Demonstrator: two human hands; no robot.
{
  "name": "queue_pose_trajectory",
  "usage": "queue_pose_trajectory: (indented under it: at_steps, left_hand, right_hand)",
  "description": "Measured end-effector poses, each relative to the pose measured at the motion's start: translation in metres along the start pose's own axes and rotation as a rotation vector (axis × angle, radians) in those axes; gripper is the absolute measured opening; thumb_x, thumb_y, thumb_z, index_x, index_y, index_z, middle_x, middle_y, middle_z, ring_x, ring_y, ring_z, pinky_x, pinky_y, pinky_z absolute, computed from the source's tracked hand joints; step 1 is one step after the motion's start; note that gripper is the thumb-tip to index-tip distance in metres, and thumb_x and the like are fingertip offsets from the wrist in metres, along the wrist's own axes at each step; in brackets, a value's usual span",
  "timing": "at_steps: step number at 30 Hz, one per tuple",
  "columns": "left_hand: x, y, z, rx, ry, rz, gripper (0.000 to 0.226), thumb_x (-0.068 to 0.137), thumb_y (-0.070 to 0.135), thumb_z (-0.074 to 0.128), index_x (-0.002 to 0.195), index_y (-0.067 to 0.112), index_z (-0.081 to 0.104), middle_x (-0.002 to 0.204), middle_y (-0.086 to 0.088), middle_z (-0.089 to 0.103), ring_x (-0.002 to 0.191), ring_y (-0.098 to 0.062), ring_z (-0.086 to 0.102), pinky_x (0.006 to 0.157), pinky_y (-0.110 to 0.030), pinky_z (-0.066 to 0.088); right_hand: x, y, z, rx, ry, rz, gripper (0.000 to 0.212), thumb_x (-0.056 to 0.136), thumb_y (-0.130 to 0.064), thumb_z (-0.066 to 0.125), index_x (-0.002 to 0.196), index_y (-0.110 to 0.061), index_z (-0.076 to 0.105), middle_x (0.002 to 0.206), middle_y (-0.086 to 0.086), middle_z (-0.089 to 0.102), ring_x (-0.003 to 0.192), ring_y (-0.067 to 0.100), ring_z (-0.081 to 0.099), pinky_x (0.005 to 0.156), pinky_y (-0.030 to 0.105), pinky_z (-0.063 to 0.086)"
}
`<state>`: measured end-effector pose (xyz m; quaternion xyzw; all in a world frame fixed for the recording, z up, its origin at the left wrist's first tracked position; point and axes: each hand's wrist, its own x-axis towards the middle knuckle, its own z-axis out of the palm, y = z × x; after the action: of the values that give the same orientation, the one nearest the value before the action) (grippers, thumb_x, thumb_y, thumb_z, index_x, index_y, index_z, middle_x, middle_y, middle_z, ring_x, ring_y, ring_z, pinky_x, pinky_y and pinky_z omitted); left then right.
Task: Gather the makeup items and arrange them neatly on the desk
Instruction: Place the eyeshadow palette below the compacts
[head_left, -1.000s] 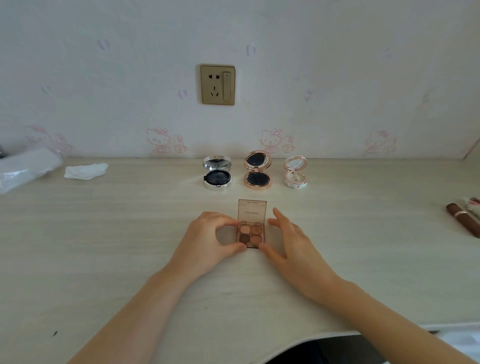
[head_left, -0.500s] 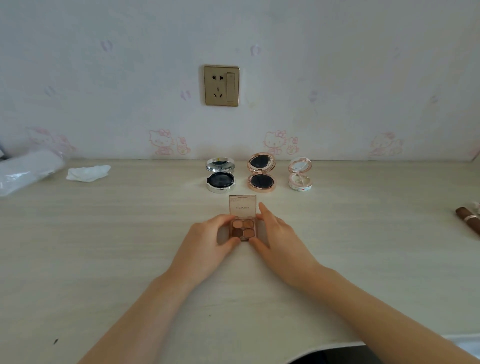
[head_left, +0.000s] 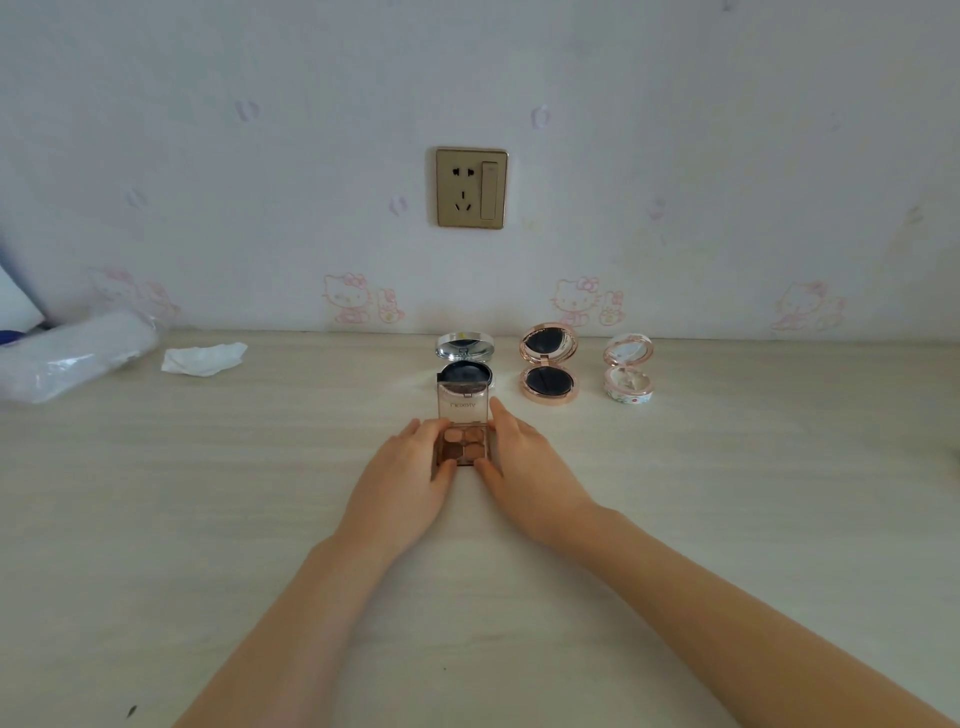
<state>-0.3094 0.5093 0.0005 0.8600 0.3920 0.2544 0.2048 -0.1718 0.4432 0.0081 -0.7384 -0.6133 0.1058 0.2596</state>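
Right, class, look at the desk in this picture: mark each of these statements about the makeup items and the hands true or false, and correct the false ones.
1. Both hands, left hand and right hand, hold the eyeshadow palette. True.
2. The palette's lid is closed. False: it stands open.
3. Three round compacts stand open by the wall: silver compact, rose-gold compact, floral compact. True.
4. The crumpled tissue lies right of the compacts. False: it lies to their left.

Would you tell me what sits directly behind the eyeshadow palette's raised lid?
The silver compact stands open behind the eyeshadow palette. Its mirror lid and dark puff show; the lid covers its front rim.
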Motion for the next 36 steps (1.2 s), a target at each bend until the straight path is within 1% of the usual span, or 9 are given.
queue_pose_trajectory:
  at_steps: [9,15,19,21,23,26,29,32,36]
  left_hand:
    - [0.007,-0.006,0.0,-0.039,0.017,-0.009,0.037,0.089,0.016,0.058,0.126,0.02,0.054,0.115,-0.002,0.062,0.108,-0.021,0.057,0.091,-0.036,0.044]
    - [0.008,-0.009,0.002,-0.056,0.042,-0.001,0.036,0.087,0.016,0.061,0.123,0.018,0.056,0.117,0.002,0.062,0.11,-0.017,0.056,0.092,-0.027,0.042]
    - [0.008,-0.01,0.002,-0.047,0.069,0.001,0.039,0.087,0.017,0.063,0.125,0.019,0.056,0.121,0.002,0.06,0.115,-0.017,0.052,0.09,-0.018,0.036]
    - [0.006,-0.007,0.0,0.0,0.07,0.003,0.04,0.087,0.018,0.062,0.127,0.019,0.054,0.123,0.001,0.059,0.119,-0.017,0.049,0.092,-0.02,0.035]
    - [0.005,0.001,0.0,0.041,0.101,0.019,0.041,0.088,0.017,0.06,0.129,0.018,0.053,0.125,0.0,0.058,0.122,-0.017,0.047,0.094,-0.022,0.035]
    - [0.001,0.022,0.003,0.026,0.148,0.088,0.036,0.089,0.017,0.057,0.124,0.021,0.056,0.118,0.002,0.059,0.116,-0.014,0.049,0.091,-0.021,0.039]
    - [-0.004,0.048,0.014,0.012,0.106,0.124,0.037,0.091,0.018,0.054,0.128,0.022,0.055,0.119,0.003,0.058,0.116,-0.013,0.05,0.095,-0.03,0.045]
    - [-0.011,0.076,0.031,0.026,0.093,0.18,0.04,0.091,0.017,0.054,0.131,0.02,0.053,0.126,0.005,0.058,0.125,-0.011,0.043,0.098,-0.025,0.04]
    - [-0.018,0.114,0.056,0.013,0.037,0.244,0.038,0.092,0.016,0.052,0.129,0.02,0.054,0.122,0.003,0.059,0.122,-0.01,0.046,0.095,-0.028,0.043]
  right_hand:
    - [0.007,0.004,0.0,-0.026,0.02,0.002,0.061,0.095,-0.019,0.047,0.147,-0.005,0.019,0.131,0.012,0.051,0.123,0.03,0.044,0.103,0.038,0.036]
    - [0.006,0.005,0.003,-0.041,0.024,-0.024,0.059,0.095,-0.019,0.046,0.147,-0.007,0.02,0.134,0.01,0.049,0.126,0.028,0.042,0.105,0.036,0.033]
    - [0.002,0.007,-0.001,-0.056,0.011,-0.023,0.061,0.096,-0.022,0.046,0.149,-0.008,0.017,0.138,0.011,0.045,0.129,0.027,0.038,0.108,0.033,0.03]
    - [-0.003,0.009,-0.006,-0.088,0.006,-0.029,0.062,0.096,-0.023,0.046,0.149,-0.009,0.016,0.14,0.012,0.042,0.131,0.026,0.034,0.108,0.031,0.027]
    - [-0.008,0.014,-0.014,-0.141,0.001,-0.037,0.063,0.097,-0.025,0.046,0.149,-0.01,0.015,0.142,0.012,0.039,0.134,0.025,0.031,0.108,0.03,0.025]
    - [-0.02,0.023,-0.029,-0.227,0.013,-0.045,0.063,0.097,-0.026,0.047,0.149,-0.01,0.015,0.143,0.011,0.038,0.136,0.025,0.029,0.109,0.031,0.025]
    - [-0.039,0.038,-0.046,-0.341,0.035,-0.062,0.061,0.098,-0.029,0.045,0.149,-0.01,0.018,0.142,0.009,0.04,0.137,0.025,0.028,0.11,0.03,0.024]
    - [-0.062,0.058,-0.065,-0.387,0.066,-0.033,0.06,0.098,-0.031,0.043,0.149,-0.01,0.02,0.145,0.007,0.037,0.14,0.023,0.025,0.112,0.029,0.023]
    - [-0.099,0.089,-0.094,-0.427,0.114,0.03,0.055,0.099,-0.032,0.043,0.147,-0.012,0.026,0.145,0.006,0.039,0.14,0.021,0.026,0.111,0.028,0.024]
